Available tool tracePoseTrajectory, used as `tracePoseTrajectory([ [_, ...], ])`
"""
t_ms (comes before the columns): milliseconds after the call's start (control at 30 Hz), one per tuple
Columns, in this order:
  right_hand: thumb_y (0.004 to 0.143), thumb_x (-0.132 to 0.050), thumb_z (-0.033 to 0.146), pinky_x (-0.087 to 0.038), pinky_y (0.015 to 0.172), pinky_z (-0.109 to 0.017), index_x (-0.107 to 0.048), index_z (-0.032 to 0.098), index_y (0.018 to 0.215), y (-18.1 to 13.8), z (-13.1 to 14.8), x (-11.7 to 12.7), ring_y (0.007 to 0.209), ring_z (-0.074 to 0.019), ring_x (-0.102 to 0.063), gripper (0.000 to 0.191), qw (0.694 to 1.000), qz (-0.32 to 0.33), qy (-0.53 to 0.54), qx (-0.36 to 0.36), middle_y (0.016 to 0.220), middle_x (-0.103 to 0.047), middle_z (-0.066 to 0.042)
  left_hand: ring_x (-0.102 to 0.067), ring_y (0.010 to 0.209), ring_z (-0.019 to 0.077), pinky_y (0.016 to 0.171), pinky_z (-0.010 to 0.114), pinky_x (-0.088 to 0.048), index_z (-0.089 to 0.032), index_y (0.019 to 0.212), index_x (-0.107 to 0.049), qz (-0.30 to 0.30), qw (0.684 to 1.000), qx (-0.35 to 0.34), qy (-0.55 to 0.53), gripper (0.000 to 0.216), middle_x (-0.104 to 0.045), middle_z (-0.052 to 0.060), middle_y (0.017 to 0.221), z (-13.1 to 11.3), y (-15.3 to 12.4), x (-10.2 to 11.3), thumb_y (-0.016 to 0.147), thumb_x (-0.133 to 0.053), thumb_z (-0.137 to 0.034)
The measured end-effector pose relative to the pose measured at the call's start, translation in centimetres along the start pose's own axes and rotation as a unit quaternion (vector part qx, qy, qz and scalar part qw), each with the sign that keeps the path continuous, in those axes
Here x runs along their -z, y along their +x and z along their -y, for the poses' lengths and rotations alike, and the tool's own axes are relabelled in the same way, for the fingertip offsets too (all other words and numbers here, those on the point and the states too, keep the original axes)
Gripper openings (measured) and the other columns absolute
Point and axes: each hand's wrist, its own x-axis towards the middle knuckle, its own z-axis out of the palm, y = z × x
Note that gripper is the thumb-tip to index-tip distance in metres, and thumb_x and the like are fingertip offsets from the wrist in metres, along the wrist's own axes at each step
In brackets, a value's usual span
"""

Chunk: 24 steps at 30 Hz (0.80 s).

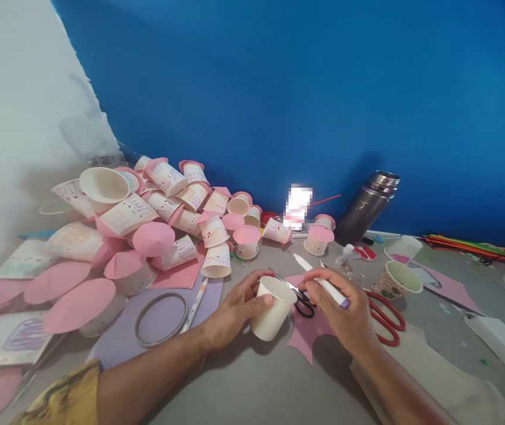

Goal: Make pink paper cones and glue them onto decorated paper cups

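My left hand (pixel 246 301) is closed around a plain white paper cup (pixel 274 313), its mouth tilted up. Just right of the cup, my right hand (pixel 341 313) grips a white marker (pixel 332 293) with a purple end; its fingertips are close to the cup's rim. A white tip (pixel 302 261) shows beyond these fingers; whether it belongs to the same marker I cannot tell. Between the hands, partly hidden, lie black-handled scissors (pixel 305 307) on a cut piece of pink paper (pixel 309 339).
Many decorated paper cups (pixel 130 215) with pink paper discs are heaped at left. A tape ring (pixel 138 321) and another marker (pixel 194 306) lie on purple paper (pixel 119 354). Red-handled scissors (pixel 396 339), a patterned cup (pixel 396 280), a dark flask (pixel 365 209) and a power strip (pixel 502 342) are at right.
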Motion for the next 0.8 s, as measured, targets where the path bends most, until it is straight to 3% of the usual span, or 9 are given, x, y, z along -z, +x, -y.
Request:
tracePoseTrajectory([
  [100, 0.092, -0.065, 0.031, -0.052, 0.064, -0.024, -0.074, 0.024, 0.092, -0.3, 0.4, -0.3, 0.071, -0.0154, -0.066, 0.011, 0.993, 0.058, -0.055, 0.087, 0.087, -0.075, -0.002, -0.063, 0.097, 0.0228, 0.077, 0.03, -0.049, -0.021, 0.132, -0.054, 0.01, 0.999, -0.007, 0.044, 0.061, -0.068, 0.01, 0.112, 0.0, -0.2, -0.1, 0.081, -0.078, -0.045],
  [233, 0.095, -0.061, 0.025, -0.051, 0.066, -0.024, -0.073, 0.024, 0.095, -0.4, 0.5, -0.5, 0.07, -0.0142, -0.066, 0.012, 0.98, 0.096, -0.069, 0.162, 0.082, -0.073, -0.001, -0.064, 0.093, 0.0231, 0.074, 0.03, -0.049, -0.021, 0.135, -0.05, -0.005, 0.999, -0.004, 0.051, 0.068, -0.068, 0.011, 0.109, -0.2, -0.2, 0.0, 0.08, -0.078, -0.049],
  [600, 0.097, -0.059, 0.025, -0.051, 0.067, -0.028, -0.071, 0.022, 0.092, -0.4, 0.3, -0.5, 0.07, -0.0166, -0.065, 0.013, 0.968, 0.126, -0.088, 0.2, 0.08, -0.072, -0.003, -0.065, 0.083, 0.0229, 0.07, 0.031, -0.049, -0.02, 0.134, -0.054, -0.034, 0.999, -0.009, 0.019, 0.068, -0.07, 0.012, 0.105, -0.2, 0.0, -0.2, 0.079, -0.078, -0.051],
  [700, 0.097, -0.058, 0.024, -0.051, 0.065, -0.027, -0.07, 0.022, 0.088, -0.2, 0.5, -0.5, 0.067, -0.0161, -0.064, 0.015, 0.973, 0.101, -0.088, 0.188, 0.074, -0.069, -0.002, -0.063, 0.095, 0.0256, 0.078, 0.033, -0.05, -0.022, 0.124, -0.066, -0.108, 0.986, -0.098, 0.082, 0.054, -0.067, 0.011, 0.111, -1.7, -0.3, -0.9, 0.077, -0.08, -0.047],
  [767, 0.096, -0.058, 0.024, -0.05, 0.063, -0.026, -0.07, 0.022, 0.086, 0.0, 0.4, -0.4, 0.065, -0.0157, -0.064, 0.015, 0.976, 0.071, -0.091, 0.183, 0.073, -0.069, -0.001, -0.06, 0.1, 0.0264, 0.085, 0.034, -0.049, -0.026, 0.11, -0.075, -0.191, 0.95, -0.185, 0.165, 0.038, -0.068, 0.008, 0.106, -3.4, -1.8, -1.9, 0.076, -0.083, -0.038],
  [800, 0.095, -0.059, 0.023, -0.05, 0.063, -0.026, -0.07, 0.022, 0.086, 0.0, 0.3, -0.4, 0.065, -0.0157, -0.065, 0.014, 0.977, 0.059, -0.091, 0.183, 0.074, -0.07, -0.001, -0.06, 0.099, 0.0276, 0.089, 0.037, -0.049, -0.026, 0.099, -0.078, -0.201, 0.938, -0.209, 0.191, 0.025, -0.069, 0.008, 0.099, -4.2, -3.1, -2.3, 0.077, -0.082, -0.037],
])
